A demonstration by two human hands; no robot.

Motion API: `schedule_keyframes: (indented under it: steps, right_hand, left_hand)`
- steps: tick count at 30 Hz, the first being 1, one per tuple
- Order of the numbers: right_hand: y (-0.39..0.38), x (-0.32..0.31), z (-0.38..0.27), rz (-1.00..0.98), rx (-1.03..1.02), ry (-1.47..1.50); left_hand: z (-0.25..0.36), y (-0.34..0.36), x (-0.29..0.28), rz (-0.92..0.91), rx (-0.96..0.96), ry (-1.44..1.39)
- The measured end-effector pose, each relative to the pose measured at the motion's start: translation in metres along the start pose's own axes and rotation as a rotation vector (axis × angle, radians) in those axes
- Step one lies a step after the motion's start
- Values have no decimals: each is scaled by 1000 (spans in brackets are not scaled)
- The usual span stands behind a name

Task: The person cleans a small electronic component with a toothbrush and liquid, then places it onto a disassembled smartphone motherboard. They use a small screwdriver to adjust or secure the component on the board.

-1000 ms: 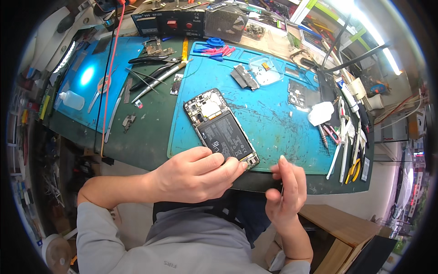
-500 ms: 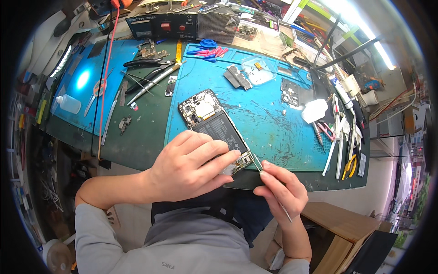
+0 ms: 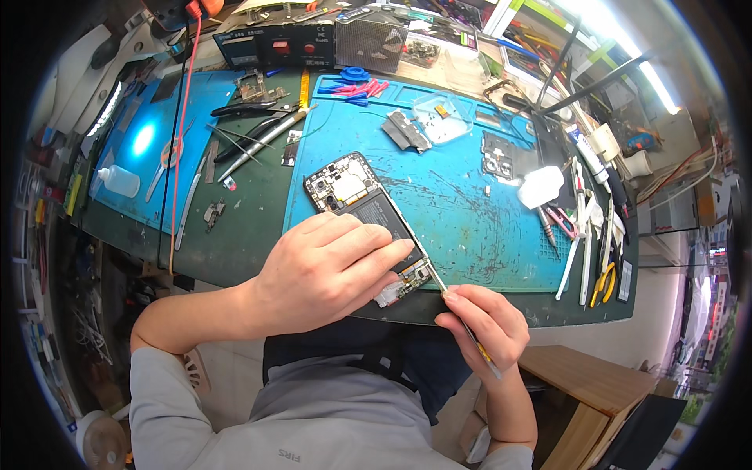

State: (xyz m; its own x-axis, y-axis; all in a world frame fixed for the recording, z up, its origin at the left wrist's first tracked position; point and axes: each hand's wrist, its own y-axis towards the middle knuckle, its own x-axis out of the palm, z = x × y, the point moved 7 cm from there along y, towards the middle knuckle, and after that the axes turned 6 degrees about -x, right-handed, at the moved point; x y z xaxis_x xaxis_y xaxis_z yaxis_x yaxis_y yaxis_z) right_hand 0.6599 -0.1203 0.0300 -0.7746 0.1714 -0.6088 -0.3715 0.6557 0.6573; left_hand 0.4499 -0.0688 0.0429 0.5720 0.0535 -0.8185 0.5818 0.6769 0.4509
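An opened smartphone (image 3: 345,185) lies slantwise on the blue mat, its circuit board bare at the upper end and a black battery (image 3: 379,219) in the middle. My left hand (image 3: 321,270) rests over its left side, fingers curled and pressed on the battery area, covering part of it. In my right hand (image 3: 489,325), pinched between thumb and fingers, is a pair of slim metal tweezers (image 3: 473,338). Their tips reach the phone's right edge beside the lower circuit board (image 3: 413,280). What exactly the tips touch is too small to tell.
Beyond the phone lie a metal shield plate (image 3: 406,130), a clear dish (image 3: 443,117) and a phone frame part (image 3: 501,157). Pliers, pens and brushes crowd the right, with yellow-handled cutters (image 3: 603,283) near the edge. A small bottle (image 3: 119,182) lies left.
My left fingers have drawn slightly up and back, uncovering more of the phone's lower board. The tweezers have turned in my right hand and now line up along the phone's right edge.
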Motion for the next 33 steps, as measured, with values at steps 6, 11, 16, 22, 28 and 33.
schedule_keyframes:
  steps: [6,11,16,22,28,33]
  right_hand:
    - [0,5,-6,3,-108,-73]
    - [-1,8,-9,26,-160,-126]
    - [-2,8,-12,29,-213,-176]
    - [-2,10,-14,11,-263,-178]
    - [-2,11,-14,14,-288,-178]
    - [-2,11,-15,19,-285,-185]
  left_hand:
    - [0,3,0,17,-4,2]
    - [0,5,0,34,1,6]
    - [0,7,0,44,17,9]
    - [1,9,1,50,30,36]
    - [1,10,1,25,31,68]
    - [4,9,0,31,46,88]
